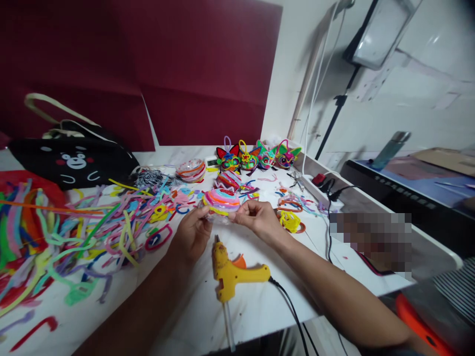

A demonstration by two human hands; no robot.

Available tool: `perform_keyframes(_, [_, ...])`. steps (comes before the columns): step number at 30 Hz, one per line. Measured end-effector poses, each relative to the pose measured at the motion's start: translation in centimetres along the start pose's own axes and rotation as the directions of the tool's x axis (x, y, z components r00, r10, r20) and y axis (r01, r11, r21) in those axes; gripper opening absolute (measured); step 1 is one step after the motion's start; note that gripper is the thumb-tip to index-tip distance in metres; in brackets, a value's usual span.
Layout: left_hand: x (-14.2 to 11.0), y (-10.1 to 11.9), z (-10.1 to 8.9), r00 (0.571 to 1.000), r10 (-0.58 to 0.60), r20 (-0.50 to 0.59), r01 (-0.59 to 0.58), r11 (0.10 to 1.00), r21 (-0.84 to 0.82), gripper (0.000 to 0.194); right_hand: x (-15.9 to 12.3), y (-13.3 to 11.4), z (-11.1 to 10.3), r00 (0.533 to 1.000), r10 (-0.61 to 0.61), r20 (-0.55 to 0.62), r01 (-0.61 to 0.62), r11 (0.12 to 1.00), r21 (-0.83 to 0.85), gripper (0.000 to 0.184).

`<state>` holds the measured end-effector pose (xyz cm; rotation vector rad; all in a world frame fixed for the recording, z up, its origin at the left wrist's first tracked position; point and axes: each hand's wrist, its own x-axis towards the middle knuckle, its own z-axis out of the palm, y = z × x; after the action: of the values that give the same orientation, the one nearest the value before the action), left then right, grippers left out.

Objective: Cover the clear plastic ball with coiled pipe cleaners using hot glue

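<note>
Between my two hands is a rounded piece banded with pink, orange, yellow and purple pipe cleaners (221,200), with clear plastic showing at its lower edge. My left hand (195,232) pinches its left side. On its right lower edge, the fingers of my right hand (259,220) are pressed together. Just below, a yellow hot glue gun (232,272) lies on its side on the white table, its nozzle pointing away from me and a clear glue stick (228,326) sticking out of the back. Behind the held piece sits a similar striped piece (228,180).
Loose pipe cleaners (122,222) cover the left side. Several colourful cat-like ornaments (258,157) stand at the back, near a stack of striped clear bowls (191,170). A black bag (74,158) leans at back left. A power strip (322,190) and cables lie right.
</note>
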<state>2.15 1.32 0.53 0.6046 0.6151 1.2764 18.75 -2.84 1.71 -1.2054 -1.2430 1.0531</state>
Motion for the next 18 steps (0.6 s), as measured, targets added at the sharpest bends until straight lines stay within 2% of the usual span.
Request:
perform_keyframes(3, [-0.3, 0.4, 0.5, 0.998, -0.056, -0.038, 0.054, 0.998, -0.04, 0.024, 0.0, 0.7, -0.3, 0.995, -0.064, -0.08, 0.062, 0.998, -0.025, 0.044])
perform_keyframes(6, [-0.7, 0.8, 1.0, 0.992, -0.107, -0.069, 0.104, 0.993, -0.054, 0.026, 0.0, 0.7, -0.5, 0.987, -0.118, -0.112, 0.111, 0.992, -0.066, 0.062])
perform_keyframes(9, [-1.1, 0.9, 1.4, 0.989, -0.124, -0.075, 0.12, 0.991, -0.059, 0.03, 0.0, 0.3, -0.7, 0.998, -0.036, 0.049, 0.037, 0.999, -0.015, 0.079])
perform_keyframes(12, [-1.3, 0.8, 1.5, 0.993, -0.109, -0.048, 0.106, 0.992, -0.061, 0.033, 0.1, 0.2, -1.0, 0.975, -0.009, 0.221, -0.009, 0.997, 0.079, 0.084])
perform_keyframes(14, [-1.3, 0.6, 1.3, 0.997, -0.083, 0.004, 0.083, 0.995, -0.055, 0.034, 0.3, 0.3, -1.1, 0.97, -0.047, 0.24, 0.02, 0.993, 0.115, 0.08])
perform_keyframes(18, [-1.3, 0.3, 0.8, 0.995, -0.042, 0.095, 0.046, 0.998, -0.045, 0.025, 0.6, 1.0, -1.3, 0.975, -0.102, 0.198, 0.074, 0.987, 0.142, 0.077])
